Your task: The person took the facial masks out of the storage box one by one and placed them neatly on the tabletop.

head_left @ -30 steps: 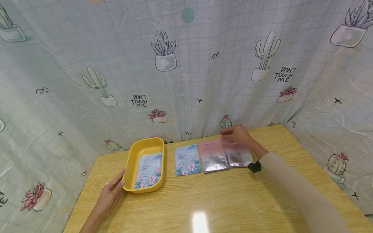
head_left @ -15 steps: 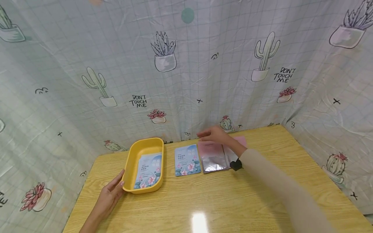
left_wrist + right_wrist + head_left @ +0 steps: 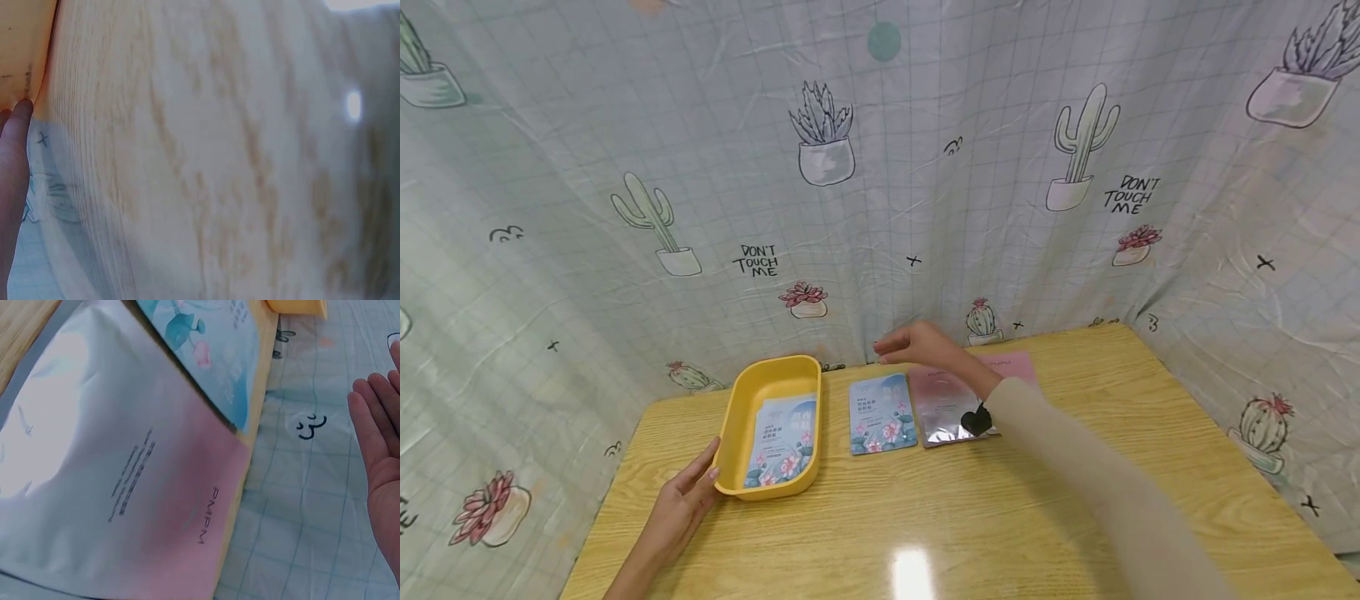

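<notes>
My left hand (image 3: 681, 508) touches the near left corner of a yellow plastic tray (image 3: 727, 427), its fingers against the outer wall. The left wrist view shows a fingertip (image 3: 22, 112) on that wall. A blue flowered face-mask sachet (image 3: 781, 442) lies inside the tray. Over the back edge of the table hovers my right hand (image 3: 917, 343), palm down with nothing in it, its fingers loosely extended near a second blue sachet (image 3: 880, 417). Beside that lies a pink and silver face-mask sachet (image 3: 169, 456), and another pink one (image 3: 1017, 363) is partly hidden by the right forearm.
The sachets lie in a row on a wood-grain table (image 3: 820, 542), right of the tray. A curtain (image 3: 917, 217) printed with cacti hangs right behind the table's back edge and along both sides.
My right hand has moved left, from above the far pink sachet past the nearer one toward the blue sachet on the table. The left hand, tray and sachets stay in place.
</notes>
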Demonstrator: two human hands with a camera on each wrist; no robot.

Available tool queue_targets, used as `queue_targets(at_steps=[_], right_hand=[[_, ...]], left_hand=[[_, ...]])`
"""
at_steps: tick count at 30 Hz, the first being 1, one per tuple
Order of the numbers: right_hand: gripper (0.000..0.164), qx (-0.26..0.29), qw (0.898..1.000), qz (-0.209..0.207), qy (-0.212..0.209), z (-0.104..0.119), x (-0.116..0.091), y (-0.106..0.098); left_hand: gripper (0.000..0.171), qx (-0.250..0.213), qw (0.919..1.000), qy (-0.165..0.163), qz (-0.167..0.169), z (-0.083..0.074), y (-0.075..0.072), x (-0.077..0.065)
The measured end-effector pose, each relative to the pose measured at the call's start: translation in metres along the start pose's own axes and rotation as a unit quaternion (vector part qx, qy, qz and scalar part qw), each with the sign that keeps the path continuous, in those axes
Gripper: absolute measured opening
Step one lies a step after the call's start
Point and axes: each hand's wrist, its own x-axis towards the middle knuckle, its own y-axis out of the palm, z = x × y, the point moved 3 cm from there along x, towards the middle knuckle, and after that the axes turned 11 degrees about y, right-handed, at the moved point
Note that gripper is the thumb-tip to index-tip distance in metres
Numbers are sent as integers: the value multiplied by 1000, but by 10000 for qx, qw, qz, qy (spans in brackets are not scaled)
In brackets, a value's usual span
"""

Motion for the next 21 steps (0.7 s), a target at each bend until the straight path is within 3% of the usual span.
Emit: queue_targets(at_steps=[21], right_hand=[[35, 128, 9985, 498, -162, 53, 28, 28]], left_hand=[[66, 27, 10000, 13, 9, 0, 0, 0]])
